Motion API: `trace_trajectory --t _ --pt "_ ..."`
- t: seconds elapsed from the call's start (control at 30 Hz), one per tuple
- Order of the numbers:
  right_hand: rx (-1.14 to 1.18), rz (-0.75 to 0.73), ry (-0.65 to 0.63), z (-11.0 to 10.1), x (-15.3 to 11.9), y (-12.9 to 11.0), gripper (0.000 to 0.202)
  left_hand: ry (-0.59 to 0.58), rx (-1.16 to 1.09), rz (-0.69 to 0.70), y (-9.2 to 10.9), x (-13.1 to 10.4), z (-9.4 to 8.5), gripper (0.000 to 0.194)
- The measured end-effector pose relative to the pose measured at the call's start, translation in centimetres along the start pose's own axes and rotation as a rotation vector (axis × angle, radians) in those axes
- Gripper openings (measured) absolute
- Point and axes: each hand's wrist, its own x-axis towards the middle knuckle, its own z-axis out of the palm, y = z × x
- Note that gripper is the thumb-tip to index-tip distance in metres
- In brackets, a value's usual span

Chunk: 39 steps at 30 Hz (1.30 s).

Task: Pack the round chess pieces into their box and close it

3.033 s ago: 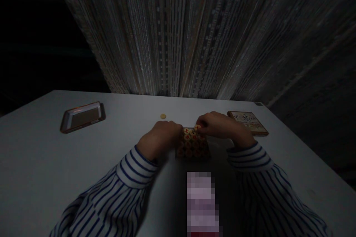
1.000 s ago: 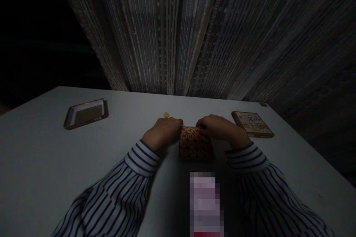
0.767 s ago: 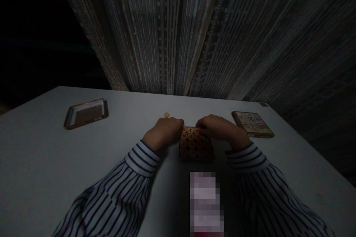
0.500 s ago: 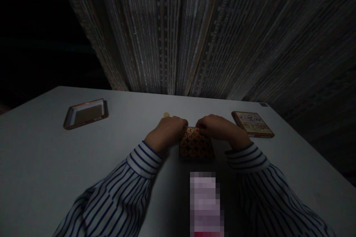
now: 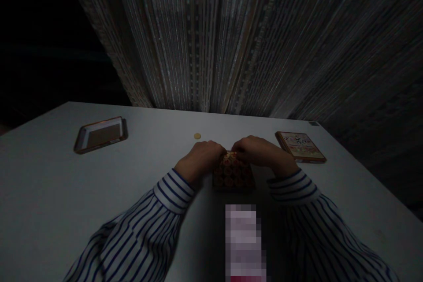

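The left hand [image 5: 204,157] and right hand [image 5: 261,152] are both curled over round pieces [image 5: 228,171]. I cannot tell their exact grip

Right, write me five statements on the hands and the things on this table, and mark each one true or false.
1. The shallow tray lies farther left on the white table than the small round disc. True.
2. The small round disc is in the shallow tray. False: it lies on the white table, apart from the tray.
3. The left hand and right hand are at the far part of the box of round pieces. True.
4. The flat box with the printed top stands on its edge. False: it lies flat.
5. Both sleeves are plain. False: they are striped.
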Motion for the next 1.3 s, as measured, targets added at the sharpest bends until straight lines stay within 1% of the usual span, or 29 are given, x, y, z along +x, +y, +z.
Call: trace_trajectory --t 0.13,0.27,0.6,0.77,0.93,1.3 --pt "0.008 0.006 0.008 0.03 -0.04 0.04 0.03 -0.013 -0.007 -0.004 0.2 -0.01 -0.15 0.029" --pt "0.017 0.01 0.008 0.04 -0.06 0.0 0.03 0.014 -0.005 -0.013 0.22 0.01 -0.04 0.028" --pt "0.034 0.008 0.007 -0.32 -0.25 -0.32 0.032 0.019 -0.029 -0.026 0.25 -0.15 -0.35 0.026" --pt "0.031 -0.01 -0.001 -0.17 -0.17 -0.18 0.032 0.024 -0.031 -0.02 0.17 -0.11 -0.08 0.025" --pt "0.026 -0.004 0.014 -0.06 -0.15 -0.15 0.034 0.017 -0.031 -0.016 0.08 -0.02 0.06 0.027" --pt "0.032 -0.011 0.0 -0.24 -0.27 -0.27 0.033 0.005 -0.04 -0.026 0.14 -0.04 -0.15 0.029"
